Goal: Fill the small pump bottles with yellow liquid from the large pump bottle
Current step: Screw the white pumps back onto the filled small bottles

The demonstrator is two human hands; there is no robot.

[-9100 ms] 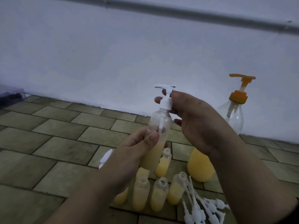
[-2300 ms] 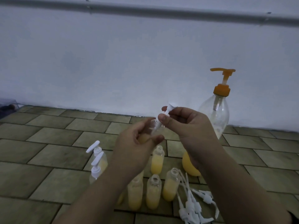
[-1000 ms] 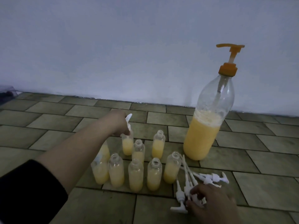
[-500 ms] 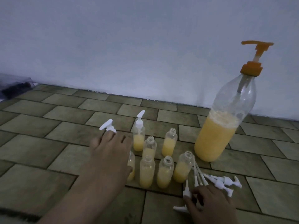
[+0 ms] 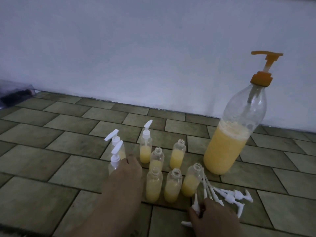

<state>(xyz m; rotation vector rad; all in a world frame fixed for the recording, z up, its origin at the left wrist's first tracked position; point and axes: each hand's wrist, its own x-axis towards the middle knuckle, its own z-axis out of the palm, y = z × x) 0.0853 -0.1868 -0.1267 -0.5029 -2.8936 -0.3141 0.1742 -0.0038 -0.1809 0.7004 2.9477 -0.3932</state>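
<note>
The large pump bottle (image 5: 227, 144), about half full of yellow liquid, stands at the right with an orange pump (image 5: 261, 77). Left of it stands a cluster of small bottles with yellow liquid. Three carry white pumps, such as the capped bottle (image 5: 145, 147); several others, such as the open bottle (image 5: 173, 185), are uncapped. My left hand (image 5: 124, 177) reaches down at the cluster's front left, fingers curled; what is under it is hidden. My right hand (image 5: 213, 218) pinches a white pump (image 5: 195, 206) at the near end of the loose pump pile (image 5: 229, 195).
Everything sits on a tiled floor (image 5: 51, 151) close to a white wall (image 5: 136, 57). A dark object under clear plastic (image 5: 15, 94) lies at the far left by the wall.
My left hand released the capped bottle at the back and drew back to the cluster's front left. My right hand stays at the pump pile, fingers closed on one pump.
</note>
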